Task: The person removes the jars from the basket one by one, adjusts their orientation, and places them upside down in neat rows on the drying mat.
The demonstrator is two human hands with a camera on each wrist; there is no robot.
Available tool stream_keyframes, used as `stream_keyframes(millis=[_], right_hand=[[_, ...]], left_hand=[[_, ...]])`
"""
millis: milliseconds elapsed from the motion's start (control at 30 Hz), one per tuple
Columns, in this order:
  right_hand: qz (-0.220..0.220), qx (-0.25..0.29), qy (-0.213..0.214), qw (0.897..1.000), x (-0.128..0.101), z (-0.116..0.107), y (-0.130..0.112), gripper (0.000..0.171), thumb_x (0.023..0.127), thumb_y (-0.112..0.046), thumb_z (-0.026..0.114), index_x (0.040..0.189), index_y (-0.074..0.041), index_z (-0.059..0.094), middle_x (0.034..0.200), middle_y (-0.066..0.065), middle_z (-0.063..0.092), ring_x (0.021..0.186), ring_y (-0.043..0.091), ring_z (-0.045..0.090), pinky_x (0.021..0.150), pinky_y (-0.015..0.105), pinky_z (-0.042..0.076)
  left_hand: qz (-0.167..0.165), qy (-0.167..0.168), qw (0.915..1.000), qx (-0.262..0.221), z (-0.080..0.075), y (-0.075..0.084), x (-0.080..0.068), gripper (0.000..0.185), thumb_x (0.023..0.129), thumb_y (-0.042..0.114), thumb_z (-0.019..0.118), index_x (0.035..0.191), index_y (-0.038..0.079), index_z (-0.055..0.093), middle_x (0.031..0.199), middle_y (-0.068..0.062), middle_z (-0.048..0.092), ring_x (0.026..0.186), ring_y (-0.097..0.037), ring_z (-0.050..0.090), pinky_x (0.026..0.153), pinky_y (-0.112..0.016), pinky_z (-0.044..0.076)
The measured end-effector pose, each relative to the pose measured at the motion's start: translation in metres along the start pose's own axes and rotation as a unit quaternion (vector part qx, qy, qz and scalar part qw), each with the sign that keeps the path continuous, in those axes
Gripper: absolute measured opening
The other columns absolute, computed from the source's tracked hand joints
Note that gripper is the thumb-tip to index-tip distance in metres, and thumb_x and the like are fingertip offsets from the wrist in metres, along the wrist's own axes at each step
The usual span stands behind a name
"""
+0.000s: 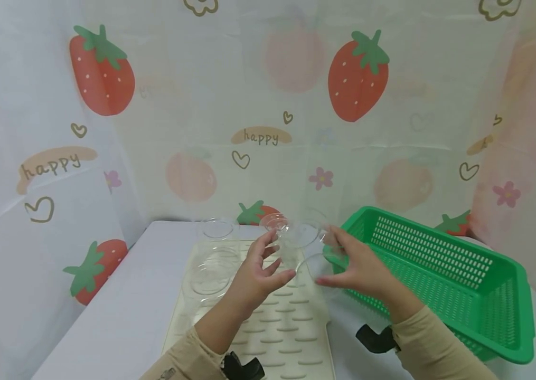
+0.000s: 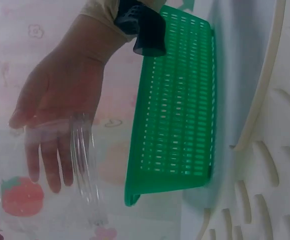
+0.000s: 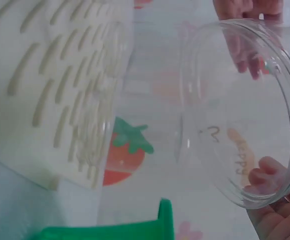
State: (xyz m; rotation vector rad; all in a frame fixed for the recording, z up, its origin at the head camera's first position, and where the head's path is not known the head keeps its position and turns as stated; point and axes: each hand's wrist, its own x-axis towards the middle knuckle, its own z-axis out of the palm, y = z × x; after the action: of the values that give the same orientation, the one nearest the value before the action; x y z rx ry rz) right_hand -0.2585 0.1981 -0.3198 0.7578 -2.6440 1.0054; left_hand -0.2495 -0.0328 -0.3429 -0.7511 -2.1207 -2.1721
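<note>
A clear round jar [image 3: 245, 202] with a thick rim is between my two hands above the cream ridged mat [image 1: 272, 330]. My right hand [image 1: 367, 264] grips it by the rim, thumb below and fingers on the far side; its fingers show through the clear wall in the left wrist view. Beside the jar is my left hand [image 1: 260, 272], fingers spread and thumb stretched toward the jar; whether they touch it is hard to tell. More clear round containers [image 1: 210, 285] stand at the left of the mat. Another clear round piece [image 1: 274, 219] shows just beyond the left fingertips.
To the right, a green perforated basket [image 1: 510, 295] stands on the white table [image 1: 106, 322], close to the right forearm. Behind the table hangs a curtain [image 1: 268, 95] printed with strawberries. Black mounts [image 1: 374, 338] sit on both wrists.
</note>
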Motion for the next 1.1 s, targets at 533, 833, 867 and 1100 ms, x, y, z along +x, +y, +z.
stream_keyframes(millis=[533,833,867,1100], right_hand=[[0.059,0.119,0.061,0.989,-0.004,0.036,0.003,0.098,0.069,-0.031,0.080,0.145,-0.016,0.020,0.137,0.010,0.040,0.122,0.027,0.041,0.097,0.047,0.039],[0.107,0.180,0.036,0.977,-0.009,0.055,0.006,0.102,0.070,-0.031,0.079,0.146,-0.015,0.013,0.142,0.013,0.032,0.131,0.031,0.030,0.104,0.050,0.028],[0.111,0.190,0.033,0.975,-0.010,0.057,0.007,0.102,0.070,-0.030,0.079,0.146,-0.015,0.012,0.143,0.014,0.030,0.132,0.032,0.028,0.104,0.050,0.027],[0.141,0.235,0.021,0.961,-0.014,0.073,0.017,0.104,0.069,-0.028,0.080,0.146,-0.018,0.011,0.145,0.013,0.028,0.135,0.031,0.023,0.106,0.049,0.024]], left_hand=[[-0.004,-0.008,0.9998,0.016,-0.008,0.000,-0.009,0.080,0.079,0.007,0.070,0.143,0.012,0.023,0.145,-0.009,0.022,0.131,-0.024,0.029,0.103,-0.036,0.033],[-0.009,-0.020,0.9995,0.024,-0.010,0.003,-0.018,0.082,0.078,0.010,0.071,0.144,0.017,0.022,0.143,-0.003,0.022,0.131,-0.018,0.028,0.103,-0.031,0.033],[-0.008,-0.019,0.9994,0.026,-0.010,0.003,-0.019,0.082,0.078,0.010,0.071,0.144,0.017,0.022,0.144,-0.003,0.022,0.131,-0.018,0.028,0.103,-0.031,0.033],[-0.004,-0.015,0.9993,0.033,-0.014,0.009,-0.024,0.081,0.078,0.009,0.070,0.143,0.021,0.023,0.144,-0.004,0.021,0.131,-0.018,0.027,0.103,-0.031,0.033]])
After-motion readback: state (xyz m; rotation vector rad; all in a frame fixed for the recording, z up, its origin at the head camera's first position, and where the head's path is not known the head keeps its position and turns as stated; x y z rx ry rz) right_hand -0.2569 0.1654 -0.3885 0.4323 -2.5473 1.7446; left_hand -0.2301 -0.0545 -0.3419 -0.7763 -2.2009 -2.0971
